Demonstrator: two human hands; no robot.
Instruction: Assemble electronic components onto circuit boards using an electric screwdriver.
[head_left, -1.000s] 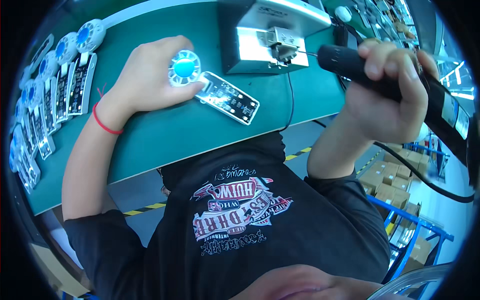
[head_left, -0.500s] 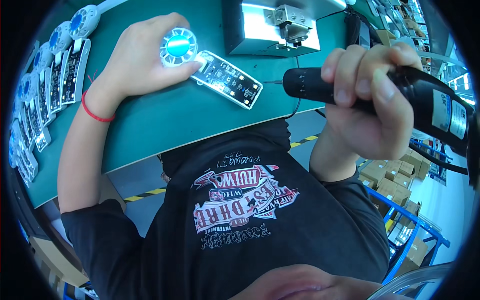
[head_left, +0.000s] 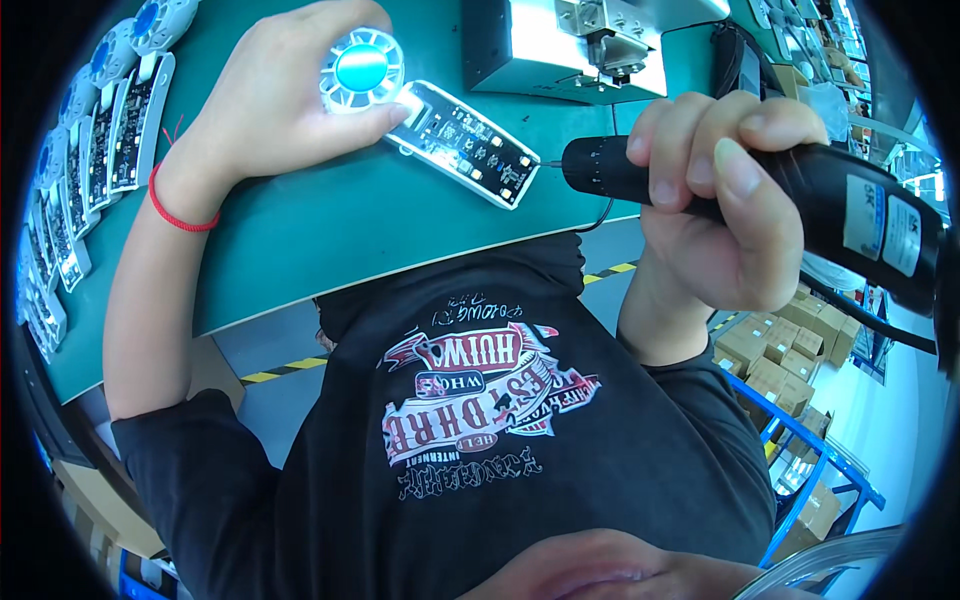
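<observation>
My left hand (head_left: 285, 90) is closed round the head of a white handheld fan (head_left: 363, 68) with a bright blue hub. From the fan head a flat white handle half (head_left: 470, 145) extends to the right, its circuit board exposed and small light-coloured parts along it. In my right hand (head_left: 725, 190) is a black electric screwdriver (head_left: 610, 168), gripped round its barrel and held nearly level. Its thin bit points left and meets the far right end of the handle in the picture; I cannot tell whether it sits in a screw.
Several similar fans with bare boards (head_left: 140, 120) stand in a row along the left of the green table (head_left: 330, 235). A metal box with a bracket (head_left: 560, 50) is at the back. Cardboard boxes (head_left: 775, 350) and a blue rail (head_left: 840, 455) lie beyond my right arm.
The screwdriver's bit has closed the small gap to the handle's end. The handle has shifted slightly right in the picture, and the whole view has moved a little.
</observation>
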